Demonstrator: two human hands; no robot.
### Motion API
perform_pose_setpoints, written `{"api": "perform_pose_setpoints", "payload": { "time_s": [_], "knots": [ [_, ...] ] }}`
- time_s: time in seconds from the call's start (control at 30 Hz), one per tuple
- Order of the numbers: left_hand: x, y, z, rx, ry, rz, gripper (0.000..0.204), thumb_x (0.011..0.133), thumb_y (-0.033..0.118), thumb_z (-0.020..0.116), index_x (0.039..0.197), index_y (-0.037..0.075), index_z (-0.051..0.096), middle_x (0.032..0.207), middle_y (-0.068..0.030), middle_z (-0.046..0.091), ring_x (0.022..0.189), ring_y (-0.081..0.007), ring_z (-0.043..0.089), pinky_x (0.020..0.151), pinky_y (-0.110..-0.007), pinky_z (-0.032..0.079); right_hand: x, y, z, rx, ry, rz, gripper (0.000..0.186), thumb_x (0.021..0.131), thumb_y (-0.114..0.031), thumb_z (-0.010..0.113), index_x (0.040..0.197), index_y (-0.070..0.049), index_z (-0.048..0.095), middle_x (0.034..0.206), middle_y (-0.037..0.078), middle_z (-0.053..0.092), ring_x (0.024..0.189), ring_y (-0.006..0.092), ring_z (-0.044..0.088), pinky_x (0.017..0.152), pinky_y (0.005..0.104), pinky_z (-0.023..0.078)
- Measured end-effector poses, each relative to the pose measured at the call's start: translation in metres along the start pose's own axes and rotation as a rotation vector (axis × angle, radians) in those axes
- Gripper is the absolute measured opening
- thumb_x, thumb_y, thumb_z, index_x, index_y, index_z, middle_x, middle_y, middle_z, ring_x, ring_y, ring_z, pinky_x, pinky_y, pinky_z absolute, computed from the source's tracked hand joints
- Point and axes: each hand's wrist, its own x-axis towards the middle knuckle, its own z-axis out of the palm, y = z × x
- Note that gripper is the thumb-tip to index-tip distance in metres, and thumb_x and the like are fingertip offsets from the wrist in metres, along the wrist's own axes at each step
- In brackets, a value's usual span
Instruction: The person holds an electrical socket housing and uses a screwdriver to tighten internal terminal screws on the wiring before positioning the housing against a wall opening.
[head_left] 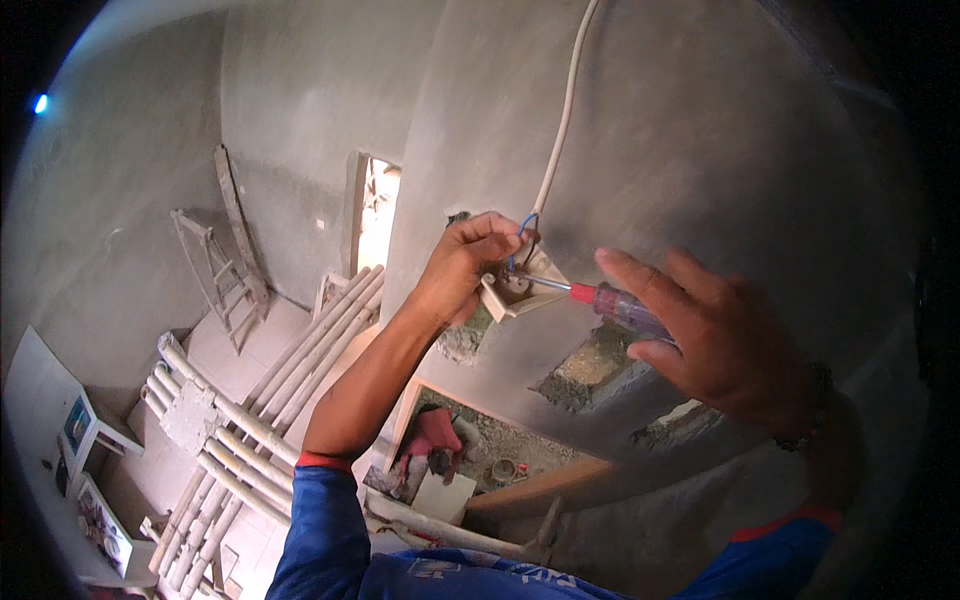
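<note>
My left hand [462,262] pinches a blue wire [512,263] at the end of a white cable [566,120] hanging down the wall. A dark wire shows beside the blue one. Below my fingertips is a small cream fitting [520,302], open toward me, its inside partly hidden by my left hand. In my right hand [735,345] is a screwdriver [622,306] with a clear and red handle, its shaft reaching left to the fitting. The right index finger and thumb stretch along the handle. The other right fingers are partly hidden.
Rough recesses [590,375] break the grey plastered wall [720,120] below the fitting. Bamboo poles [325,340] are lashed together at lower left. Through an opening far below, a person in red [432,435] crouches. A wooden ladder [225,270] leans by a plank [240,225].
</note>
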Motion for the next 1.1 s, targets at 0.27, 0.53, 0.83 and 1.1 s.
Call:
{"api": "perform_pose_setpoints", "payload": {
  "time_s": [0.27, 0.53, 0.83, 1.1],
  "knots": [
    [0.001, -0.003, -0.001, 0.008, 0.001, -0.023, 0.009, 0.088, -0.001, 0.051, 0.091, 0.002, 0.060, 0.102, -0.0122, 0.065, 0.092, -0.0181, 0.062, 0.083, -0.033, 0.052, -0.001, 0.006, 0.008, -0.040, 0.140, -0.053, 0.058, 0.076, -0.007, 0.070, 0.131, -0.002, 0.050, 0.094, 0.022, 0.063, 0.072, 0.0301, 0.065, 0.057, 0.0386, 0.052],
    [0.001, -0.001, 0.001, -0.064, -0.036, -0.009, 0.008, 0.088, -0.001, 0.055, 0.091, 0.000, 0.063, 0.096, -0.0096, 0.066, 0.084, -0.0142, 0.061, 0.077, -0.028, 0.050, -0.002, 0.006, 0.003, -0.066, -0.003, 0.013, 0.061, 0.072, -0.001, 0.071, 0.130, -0.003, 0.050, 0.091, 0.019, 0.061, 0.068, 0.0288, 0.063, 0.056, 0.0374, 0.050],
    [0.000, 0.000, -0.003, 0.018, -0.028, -0.009, 0.012, 0.088, -0.001, 0.048, 0.093, 0.001, 0.059, 0.109, -0.0194, 0.064, 0.097, -0.0217, 0.062, 0.088, -0.036, 0.052, 0.000, 0.003, 0.007, -0.033, 0.118, -0.044, 0.055, 0.076, 0.000, 0.065, 0.130, -0.003, 0.051, 0.084, 0.018, 0.061, 0.065, 0.0290, 0.061, 0.054, 0.0389, 0.048],
    [-0.004, 0.002, 0.000, 0.033, -0.020, 0.008, 0.013, 0.087, -0.002, 0.049, 0.093, 0.001, 0.059, 0.107, -0.0161, 0.064, 0.097, -0.0209, 0.061, 0.087, -0.036, 0.052, 0.000, -0.004, 0.001, -0.021, 0.174, -0.084, 0.057, 0.075, 0.001, 0.067, 0.130, -0.003, 0.052, 0.082, 0.019, 0.060, 0.062, 0.0278, 0.060, 0.054, 0.0365, 0.050]
  ]
}}
